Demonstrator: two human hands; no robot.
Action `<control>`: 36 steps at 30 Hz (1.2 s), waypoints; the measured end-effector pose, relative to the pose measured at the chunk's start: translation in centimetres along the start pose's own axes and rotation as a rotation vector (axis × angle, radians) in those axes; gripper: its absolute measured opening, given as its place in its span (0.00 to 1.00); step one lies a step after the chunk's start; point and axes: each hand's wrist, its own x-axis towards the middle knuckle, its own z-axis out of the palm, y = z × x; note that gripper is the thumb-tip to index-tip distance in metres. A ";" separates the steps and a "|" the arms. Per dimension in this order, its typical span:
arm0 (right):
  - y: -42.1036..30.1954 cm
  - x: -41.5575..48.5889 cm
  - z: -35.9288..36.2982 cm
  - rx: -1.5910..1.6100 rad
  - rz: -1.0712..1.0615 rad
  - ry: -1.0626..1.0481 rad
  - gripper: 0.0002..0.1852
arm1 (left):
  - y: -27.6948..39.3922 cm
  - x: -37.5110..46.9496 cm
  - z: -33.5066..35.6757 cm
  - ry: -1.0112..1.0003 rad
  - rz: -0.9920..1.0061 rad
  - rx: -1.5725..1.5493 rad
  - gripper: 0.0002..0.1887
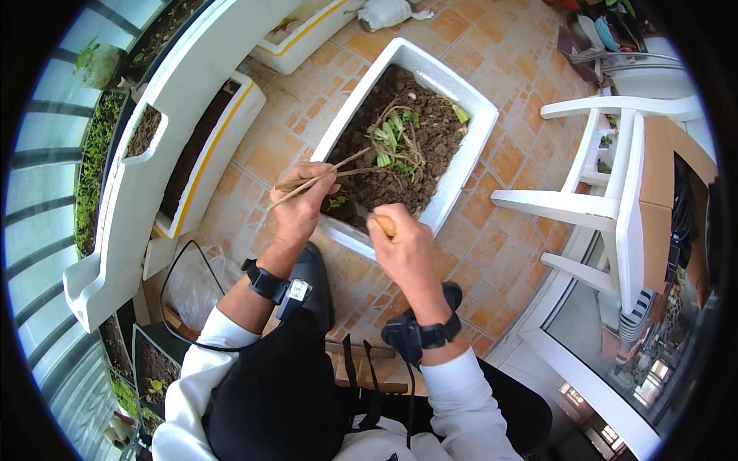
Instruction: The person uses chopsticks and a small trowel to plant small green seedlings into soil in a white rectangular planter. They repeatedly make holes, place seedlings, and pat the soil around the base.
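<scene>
A white foam box (487, 112) filled with brown soil (441, 104) sits on the floor before me. My left hand (297, 207) grips thin dry stems (354, 155) above the box's near left side. Those stems reach toward a tangle of stalks and green leaves (389, 133) lying on the soil. In my right hand (403, 242) is a short wooden tool handle (384, 225), held over the box's near edge. The tool's working end is blurred low against the soil, so its kind cannot be told. A small green sprig (337, 201) shows between my hands.
Along the left stand a yellow-striped foam planter (216, 155) and window planters (95, 167). A clear plastic bag (199, 282) lies near my left foot. To the right are a white chair (553, 203) and a cardboard box (656, 230). A white bag (385, 12) rests beyond.
</scene>
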 end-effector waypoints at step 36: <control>0.1 -0.3 -0.6 -0.106 0.011 -0.010 0.08 | 0.0 0.0 -0.2 -0.039 0.005 0.017 0.05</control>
